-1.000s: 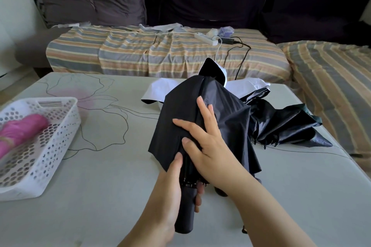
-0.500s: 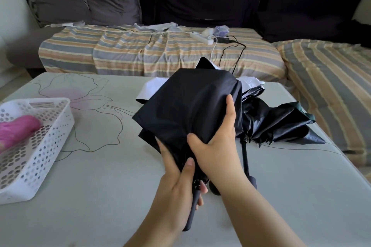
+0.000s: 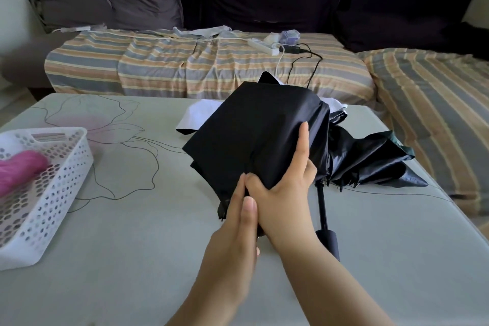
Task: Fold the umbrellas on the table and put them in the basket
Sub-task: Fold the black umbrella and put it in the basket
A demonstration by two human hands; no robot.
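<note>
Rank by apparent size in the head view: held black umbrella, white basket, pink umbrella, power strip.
1. held black umbrella
2. white basket, partly out of frame
3. pink umbrella, partly out of frame
4. power strip, farthest away

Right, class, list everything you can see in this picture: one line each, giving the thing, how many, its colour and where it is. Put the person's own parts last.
Held umbrella: 1, black, above the table's middle, in both hands.
Loose umbrella: 1, black, unfolded, on the table at right, handle toward the camera.
White umbrella: 1, on the table, mostly hidden behind the held one.
Basket: 1, white, table's left edge.
Pink umbrella: 1, folded, inside the basket.
Table: 1, grey-green with a flower outline.
Sofa: 1, dark cushions, striped cover, behind the table.
Power strip: 1, white, on the sofa.
Left hand: 1, holds the held umbrella's base.
Right hand: 1, grips its canopy.
</note>
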